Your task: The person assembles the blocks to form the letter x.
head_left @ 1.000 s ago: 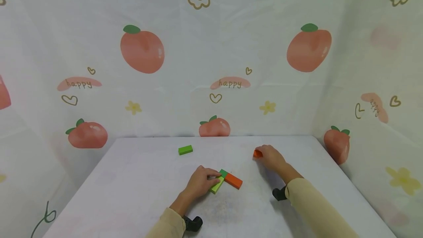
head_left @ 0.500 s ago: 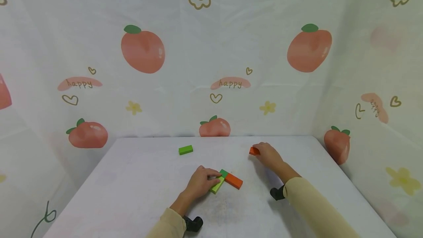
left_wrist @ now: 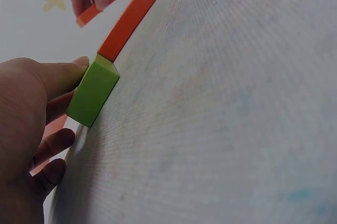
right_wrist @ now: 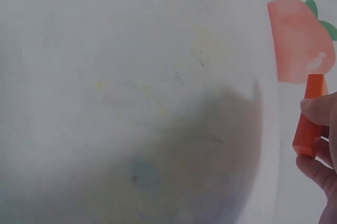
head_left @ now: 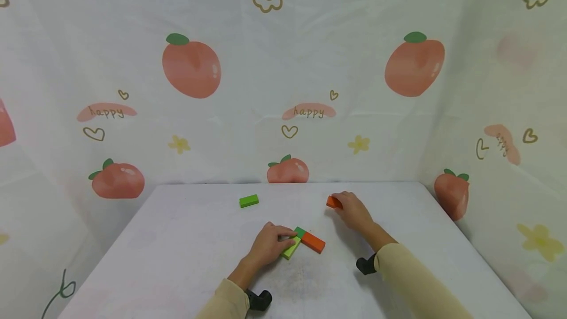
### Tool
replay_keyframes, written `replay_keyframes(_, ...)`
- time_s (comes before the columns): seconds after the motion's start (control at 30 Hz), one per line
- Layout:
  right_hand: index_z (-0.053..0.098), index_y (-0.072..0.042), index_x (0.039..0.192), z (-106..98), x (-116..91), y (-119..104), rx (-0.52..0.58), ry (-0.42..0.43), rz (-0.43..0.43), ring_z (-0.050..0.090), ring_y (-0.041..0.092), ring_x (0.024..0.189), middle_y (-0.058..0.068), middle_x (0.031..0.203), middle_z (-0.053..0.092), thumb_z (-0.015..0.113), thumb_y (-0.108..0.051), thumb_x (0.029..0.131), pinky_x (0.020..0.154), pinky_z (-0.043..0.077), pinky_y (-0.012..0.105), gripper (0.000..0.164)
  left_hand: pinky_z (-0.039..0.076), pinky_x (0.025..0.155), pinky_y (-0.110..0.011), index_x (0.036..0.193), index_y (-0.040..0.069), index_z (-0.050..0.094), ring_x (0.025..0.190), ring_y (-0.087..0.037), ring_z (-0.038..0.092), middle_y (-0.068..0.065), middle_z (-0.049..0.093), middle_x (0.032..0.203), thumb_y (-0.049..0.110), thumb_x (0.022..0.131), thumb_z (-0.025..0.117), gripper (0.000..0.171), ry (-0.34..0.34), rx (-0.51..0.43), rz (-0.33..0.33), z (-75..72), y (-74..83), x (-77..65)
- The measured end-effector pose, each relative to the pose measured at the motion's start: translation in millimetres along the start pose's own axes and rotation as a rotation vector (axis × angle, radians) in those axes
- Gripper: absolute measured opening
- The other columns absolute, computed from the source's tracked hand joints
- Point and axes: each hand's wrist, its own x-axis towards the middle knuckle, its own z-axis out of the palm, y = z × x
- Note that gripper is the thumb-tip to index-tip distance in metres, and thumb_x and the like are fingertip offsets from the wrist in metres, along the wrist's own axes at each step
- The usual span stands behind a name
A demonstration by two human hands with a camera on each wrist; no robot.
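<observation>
fingers of right hand [head_left: 354, 212] pinch orange block [head_left: 331, 202]; left hand [head_left: 268, 241] grips lime block [head_left: 291, 250] at its fingertips, seemingly steadying it.

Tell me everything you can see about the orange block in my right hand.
The orange block is a plain, elongated bar with flat faces and straight edges, perhaps painted wood. Your right hand pinches it, hiding part of it. It is held above the far part of the white table, apart from the other blocks; its exact tilt is unclear.
</observation>
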Motion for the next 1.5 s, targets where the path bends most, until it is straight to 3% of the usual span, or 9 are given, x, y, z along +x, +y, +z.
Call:
replay_keyframes(0.53, 0.063, -0.004, 0.123, 16, -4, -12, 0.058, 0.049, -0.002, 0.055, 0.027, 0.102, 0.010, 0.114, 0.063, 0.072, -0.003, 0.086, 0.092, 0.048, 0.043, 0.038, 0.037, 0.064, -0.025, 0.110, 0.023, 0.077, 0.079, -0.010, 0.044, 0.010, 0.070, 0.107, 0.028, 0.087, 0.074, 0.023, -0.005, -0.002, -0.027, -0.8, -0.9, 1.0)
replay_keyframes(0.9, 0.063, -0.004, 0.126, 21, -6, -15, 0.076, -0.015, 0.002, 0.056, 0.028, 0.105, 0.011, 0.116, 0.063, 0.074, -0.002, 0.084, 0.093, 0.047, 0.043, 0.043, 0.038, 0.067, -0.025, 0.111, 0.023, 0.076, 0.081, -0.009, 0.045, 0.011, 0.070, 0.108, 0.028, 0.088, 0.073, 0.024, -0.012, -0.006, -0.030, -1.7, -0.1, 1.0)
replay_keyframes(1.2, 0.065, -0.004, 0.122, 25, -8, -20, 0.076, -0.012, -0.055, 0.057, 0.028, 0.105, 0.010, 0.113, 0.064, 0.075, 0.000, 0.083, 0.093, 0.047, 0.043, 0.041, 0.038, 0.067, -0.025, 0.110, 0.023, 0.076, 0.081, -0.009, 0.045, 0.010, 0.070, 0.108, 0.028, 0.088, 0.073, 0.023, -0.009, -0.004, -0.018, -2.5, 0.5, -0.4)
replay_keyframes(1.5, 0.066, -0.006, 0.122, 25, -10, -25, 0.073, -0.044, -0.052, 0.056, 0.027, 0.106, 0.008, 0.112, 0.064, 0.074, -0.003, 0.084, 0.095, 0.046, 0.042, 0.039, 0.038, 0.067, -0.025, 0.110, 0.024, 0.076, 0.081, -0.008, 0.045, 0.011, 0.070, 0.108, 0.028, 0.088, 0.073, 0.023, -0.010, -0.004, -0.016, -0.9, 0.0, -0.2)
